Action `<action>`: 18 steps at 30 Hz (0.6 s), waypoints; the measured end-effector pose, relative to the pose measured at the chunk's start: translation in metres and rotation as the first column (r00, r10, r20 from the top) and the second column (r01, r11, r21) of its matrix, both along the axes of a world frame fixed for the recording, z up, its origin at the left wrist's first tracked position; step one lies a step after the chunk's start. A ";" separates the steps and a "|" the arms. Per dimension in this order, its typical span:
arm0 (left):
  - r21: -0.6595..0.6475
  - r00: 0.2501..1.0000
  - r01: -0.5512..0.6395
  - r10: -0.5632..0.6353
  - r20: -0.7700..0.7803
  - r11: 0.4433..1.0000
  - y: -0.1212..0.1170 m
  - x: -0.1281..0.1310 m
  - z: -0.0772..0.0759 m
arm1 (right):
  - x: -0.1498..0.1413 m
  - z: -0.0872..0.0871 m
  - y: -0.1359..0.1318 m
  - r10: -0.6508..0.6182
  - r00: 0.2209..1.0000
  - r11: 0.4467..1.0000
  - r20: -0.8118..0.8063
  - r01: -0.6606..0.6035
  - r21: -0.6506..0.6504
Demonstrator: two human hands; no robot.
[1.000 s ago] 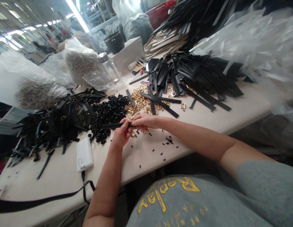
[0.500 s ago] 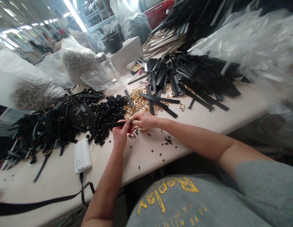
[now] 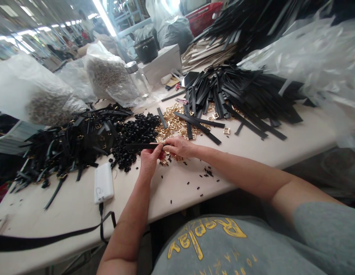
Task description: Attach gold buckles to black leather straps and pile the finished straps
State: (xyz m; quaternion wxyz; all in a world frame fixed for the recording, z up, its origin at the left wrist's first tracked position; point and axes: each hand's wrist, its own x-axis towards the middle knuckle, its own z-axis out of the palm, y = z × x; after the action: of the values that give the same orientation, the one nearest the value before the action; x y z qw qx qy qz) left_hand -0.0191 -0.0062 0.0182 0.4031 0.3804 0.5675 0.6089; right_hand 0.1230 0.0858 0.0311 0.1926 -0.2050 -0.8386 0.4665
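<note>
A flat black strap [image 3: 141,146] runs leftward from my left hand [image 3: 151,156], whose thumb and fingers pinch it near its right end. My right hand [image 3: 179,147] meets the left at that same end, its fingers closed on the strap; whether a buckle is there too is hidden. Just beyond both hands lies a heap of gold buckles [image 3: 173,122]. Left of it spreads a pile of small black loops [image 3: 137,133]. More black straps [image 3: 200,124] lie across the buckles, and a big stack of black straps [image 3: 246,91] is behind them.
Straps fitted with buckles [image 3: 80,137] are heaped at the left. A white power bank [image 3: 103,183] with a cable lies nearer me. Behind stand a glass bottle [image 3: 138,82], a white box [image 3: 164,63] and filled plastic bags [image 3: 107,76]. Black bits [image 3: 208,172] dot the table [image 3: 177,191].
The camera view has shifted, so the scene sits slightly further right. The strap in my hands has turned closer to level. Both hands keep their hold.
</note>
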 end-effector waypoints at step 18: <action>-0.008 0.609 -0.731 0.657 0.445 0.683 -0.025 -0.100 0.045 | 0.016 -0.017 0.038 -0.367 0.922 0.735 -0.122 0.368 0.570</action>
State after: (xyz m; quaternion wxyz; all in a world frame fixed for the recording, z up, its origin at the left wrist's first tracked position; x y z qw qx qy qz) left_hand -0.1190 -0.0308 0.0633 0.2098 0.0260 0.5159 0.8301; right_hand 0.1390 0.1236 0.0138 0.3347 -0.2969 -0.8833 0.1402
